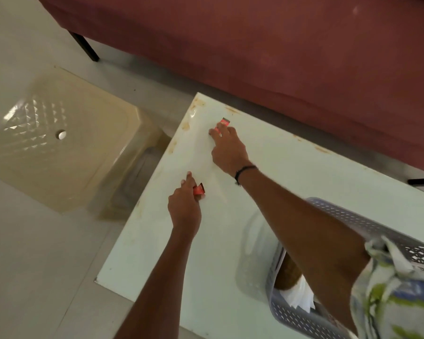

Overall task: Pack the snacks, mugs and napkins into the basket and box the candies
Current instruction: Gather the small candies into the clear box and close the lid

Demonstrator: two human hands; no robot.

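Reaching to mid-frame over the pale table [267, 192], the left hand [184, 208] pinches one red candy [199, 189] while the right hand [227, 149] closes its fingers on another [222, 124], seemingly gathering them for boxing, beside the grey basket [353, 223] at lower right holding white napkins [300, 294].

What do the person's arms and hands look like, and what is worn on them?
Both forearms are bare, with no gloves or rings that can be seen. The right hand has a thin black band around its wrist. The left hand wears nothing. At the right upper arm there is a short sleeve with a white, green and blue pattern.
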